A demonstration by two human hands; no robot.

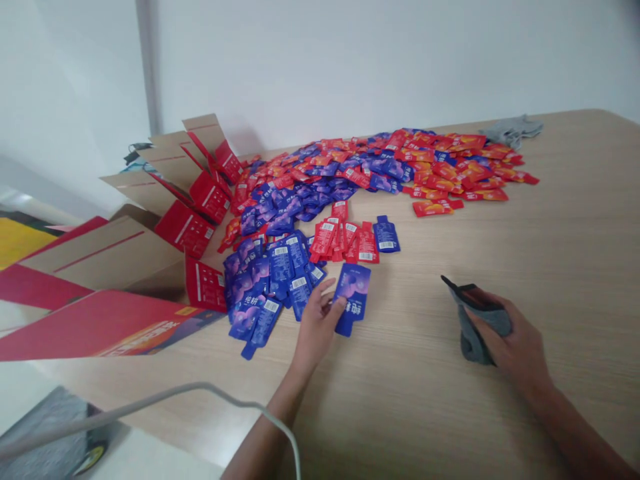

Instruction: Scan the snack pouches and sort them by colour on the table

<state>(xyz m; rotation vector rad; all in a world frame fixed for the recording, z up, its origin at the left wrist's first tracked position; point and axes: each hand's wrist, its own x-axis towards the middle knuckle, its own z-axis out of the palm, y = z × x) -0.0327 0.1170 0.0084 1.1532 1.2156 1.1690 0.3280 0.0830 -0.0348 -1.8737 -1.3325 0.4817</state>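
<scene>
Between the thumb and fingers of my left hand (316, 321) is a blue-purple sachet (357, 283), its spout end pointing toward me. My right hand (523, 350) is closed around a folded grey cloth (477, 343) with a dark edge, over the right part of the table. Just left of my left hand lies a loose group of blue sachets (281, 265), some face up and some with white barcode labels showing. Beyond the held sachet are several red sachets (367, 243) overlapping each other, and a single blue sachet (387, 235) beside them.
A long heap of mixed red and blue sachets (320, 177) runs along the back of the wooden table (415, 393). Open red cardboard boxes (193, 227) line the left edge. A grey cloth (515, 130) lies at the back right. A pale cable (200, 387) crosses the lower left.
</scene>
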